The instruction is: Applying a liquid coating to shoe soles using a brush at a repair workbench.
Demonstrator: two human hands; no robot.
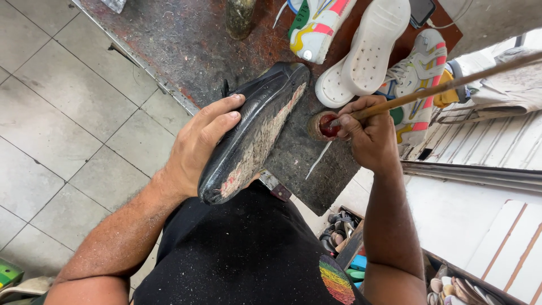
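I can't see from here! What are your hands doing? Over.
Left hand grips black leather shoe, worn sole up. Right hand dips wooden stick into small red-filled pot. Nothing between.

Bright daylight floods in from about two o'clock, washing the white panels (480, 220) there nearly to glare. My forearms and the grey floor tiles (62, 113) are evenly lit, with soft shadows only. Focus is sharp at centre; towards the edges straight lines bow from the wide lens.

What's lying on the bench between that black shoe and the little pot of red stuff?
In the head view, only bare, stained bench top separates the black shoe from the small pot; a thin pale sliver lies just below the pot.
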